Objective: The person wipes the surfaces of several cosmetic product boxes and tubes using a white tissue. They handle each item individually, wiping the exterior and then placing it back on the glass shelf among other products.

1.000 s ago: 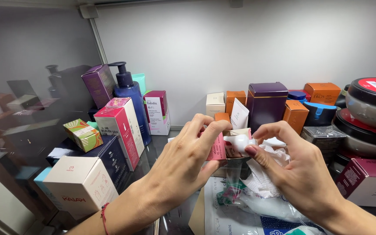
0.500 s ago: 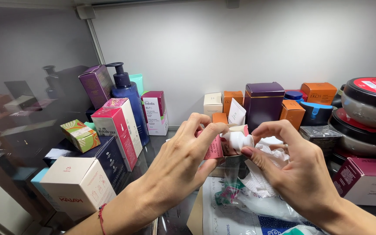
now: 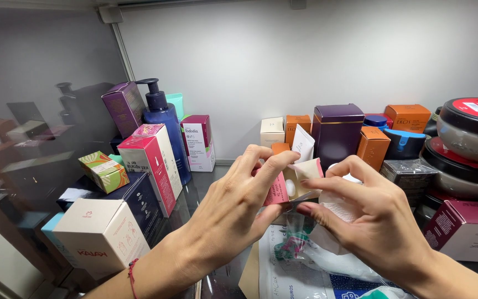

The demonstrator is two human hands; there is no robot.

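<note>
Left hand (image 3: 233, 202) clamped on a small pink cardboard carton (image 3: 279, 188), thumb beneath, fingers over the top; its flap stands open, a white rounded item (image 3: 290, 188) showing inside. The carton is held up at scene centre, above the clutter near the camera. Right hand (image 3: 374, 221) just right of the carton, thumb and forefinger pinched together at the open flap's edge, other fingers curled around crumpled white paper (image 3: 339, 207).

Below the hands: clear plastic bag (image 3: 327, 257) with something green inside, lying on printed paper. Far left: dark blue pump bottle (image 3: 164, 127), tall pink and white box (image 3: 153, 163) in front of it, purple box (image 3: 124, 108) tilted beside it. Near left: cream square box (image 3: 100, 235). Far centre: deep purple box with gold trim (image 3: 337, 133), orange boxes (image 3: 373, 147) to its right. Right edge: stacked round tins with dark lids (image 3: 468, 130).
</note>
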